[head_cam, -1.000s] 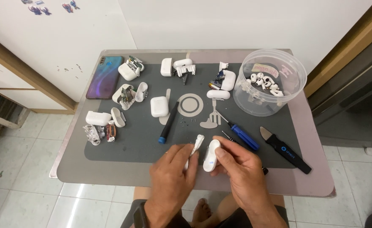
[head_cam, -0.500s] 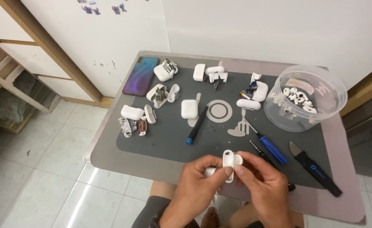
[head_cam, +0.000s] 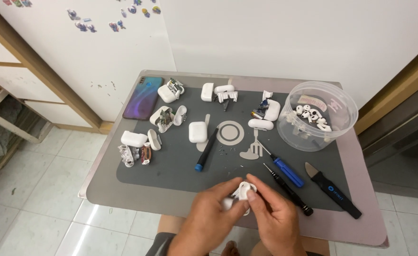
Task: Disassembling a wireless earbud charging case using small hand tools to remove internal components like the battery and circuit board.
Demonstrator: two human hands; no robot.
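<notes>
Both hands meet at the table's near edge around a small white earbud charging case. My left hand cups it from below and the left, its thumb on the shell. My right hand pinches the case's upper end with thumb and forefinger. Much of the case is hidden behind my fingers. A thin black screwdriver lies just right of my right hand, and a blue-handled screwdriver beyond it.
A dark grey work mat covers the table. On it lie several opened white cases with their insides out, an intact case, a blue-tipped black tool, a black pry tool, a phone. A clear tub holds earbuds.
The camera view has shifted left and closer. My hands have turned the white case and closed more tightly around it, so less of it shows than before.
</notes>
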